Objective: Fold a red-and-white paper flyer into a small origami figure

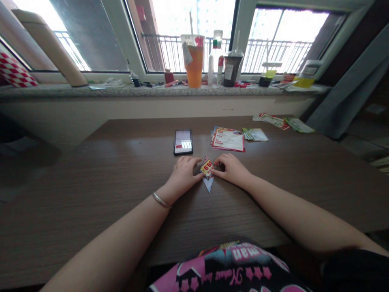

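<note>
A small folded piece of printed paper point(208, 167) lies on the brown table in front of me, yellow and red with large numerals on top and a pale pointed tip toward me. My left hand point(185, 172) pinches its left edge between thumb and fingers; a silver bangle circles that wrist. From the right, my right hand point(232, 168) holds the opposite edge, thumb near the lower fold and index finger curled. The paper's underside is hidden. Just beyond my left hand rests a phone point(183, 142) with its screen lit.
Beyond my right hand lie a stack of printed leaflets point(228, 139) and some green-white papers point(255, 134). More paper strips point(273, 120) sit at the far right of the table point(121, 162). On the windowsill stand an orange drink cup point(194, 67), a dark drink cup point(232, 69) and a cardboard tube point(51, 48).
</note>
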`<action>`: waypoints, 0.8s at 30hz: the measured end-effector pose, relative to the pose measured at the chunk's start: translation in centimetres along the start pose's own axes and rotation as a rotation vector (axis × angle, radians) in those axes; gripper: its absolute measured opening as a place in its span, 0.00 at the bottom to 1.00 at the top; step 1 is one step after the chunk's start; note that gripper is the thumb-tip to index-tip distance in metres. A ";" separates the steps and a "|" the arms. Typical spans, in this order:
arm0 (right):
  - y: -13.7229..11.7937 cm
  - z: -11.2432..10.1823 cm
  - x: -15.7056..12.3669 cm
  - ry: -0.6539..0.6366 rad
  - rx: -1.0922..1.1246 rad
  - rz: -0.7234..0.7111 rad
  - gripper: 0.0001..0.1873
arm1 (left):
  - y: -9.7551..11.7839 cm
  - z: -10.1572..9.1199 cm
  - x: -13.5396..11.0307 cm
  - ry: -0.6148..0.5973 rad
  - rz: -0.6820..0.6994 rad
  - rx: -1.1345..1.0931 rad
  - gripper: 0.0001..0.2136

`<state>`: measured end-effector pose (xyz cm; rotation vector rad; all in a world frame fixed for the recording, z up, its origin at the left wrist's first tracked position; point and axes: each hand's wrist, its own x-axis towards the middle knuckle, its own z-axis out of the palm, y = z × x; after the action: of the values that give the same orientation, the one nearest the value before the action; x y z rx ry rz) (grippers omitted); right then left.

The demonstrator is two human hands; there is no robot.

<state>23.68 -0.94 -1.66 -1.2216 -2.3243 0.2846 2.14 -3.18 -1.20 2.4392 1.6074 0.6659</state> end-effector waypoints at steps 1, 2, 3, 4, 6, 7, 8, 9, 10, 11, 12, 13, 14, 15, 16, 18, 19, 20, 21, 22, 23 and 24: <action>0.0 0.0 0.0 -0.003 -0.002 -0.001 0.13 | -0.1 0.1 0.0 -0.004 -0.001 -0.006 0.21; 0.0 -0.1 -0.1 -0.008 -0.004 -0.007 0.14 | -0.2 0.1 0.0 -0.008 -0.001 -0.012 0.20; 0.0 -0.1 -0.1 -0.013 -0.007 -0.017 0.15 | -0.3 0.2 0.0 -0.011 0.000 -0.017 0.19; 0.0 -0.1 -0.1 -0.017 -0.011 -0.027 0.17 | -0.3 0.2 0.0 -0.011 0.001 -0.022 0.18; 0.1 -0.1 -0.1 -0.013 -0.017 -0.043 0.20 | -0.3 0.2 0.1 -0.013 0.000 -0.031 0.17; 0.2 0.0 -0.1 -0.007 -0.019 -0.048 0.21 | -0.3 0.1 0.1 -0.015 -0.004 -0.033 0.17; 0.3 0.0 -0.1 -0.002 -0.019 -0.052 0.22 | -0.2 0.1 0.1 -0.019 -0.009 -0.033 0.16; 0.4 0.1 -0.1 0.001 -0.017 -0.056 0.22 | -0.2 0.1 0.1 -0.021 -0.015 -0.033 0.16; 0.4 0.1 -0.1 0.005 -0.014 -0.060 0.22 | -0.1 0.0 0.2 -0.022 -0.021 -0.033 0.16; 0.5 0.2 -0.1 0.008 -0.010 -0.064 0.21 | -0.1 0.0 0.2 -0.021 -0.027 -0.034 0.15; 0.6 0.2 -0.1 0.011 -0.004 -0.069 0.21 | -0.1 0.0 0.3 -0.019 -0.030 -0.037 0.14; 0.7 0.3 -0.1 0.012 0.006 -0.073 0.20 | -0.1 0.0 0.3 -0.017 -0.032 -0.043 0.13; 0.7 0.3 0.0 0.014 0.018 -0.076 0.20 | -0.2 0.0 0.4 -0.015 -0.033 -0.054 0.11; 0.8 0.3 0.0 0.014 0.034 -0.079 0.19 | -0.2 0.0 0.4 -0.014 -0.032 -0.068 0.10; 0.9 0.3 0.1 0.016 0.051 -0.077 0.19 | -0.3 0.1 0.5 -0.011 -0.031 -0.085 0.10; 0.9 0.4 0.1 0.020 0.086 -0.071 0.18 | -0.3 0.1 0.6 -0.004 -0.028 -0.121 0.10; 0.9 0.4 0.2 0.021 0.101 -0.070 0.17 | -0.3 0.1 0.6 -0.001 -0.022 -0.140 0.10; 0.8 0.4 0.2 0.019 0.113 -0.074 0.16 | -0.3 0.1 0.7 0.000 -0.012 -0.158 0.09; 0.8 0.4 0.2 0.014 0.123 -0.082 0.15 | -0.3 0.0 0.7 0.001 0.001 -0.175 0.09; 0.7 0.3 0.2 0.009 0.130 -0.091 0.14 | -0.2 0.0 0.7 0.003 0.014 -0.190 0.09; 0.7 0.3 0.1 0.003 0.133 -0.100 0.13 | -0.2 0.0 0.7 0.005 0.027 -0.204 0.09; 0.6 0.3 0.1 -0.002 0.134 -0.105 0.13 | -0.2 0.0 0.7 0.009 0.034 -0.215 0.09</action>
<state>23.90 -0.46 -2.10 -1.0317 -2.3211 0.3987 2.22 -2.46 -1.05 2.3153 1.4185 0.8114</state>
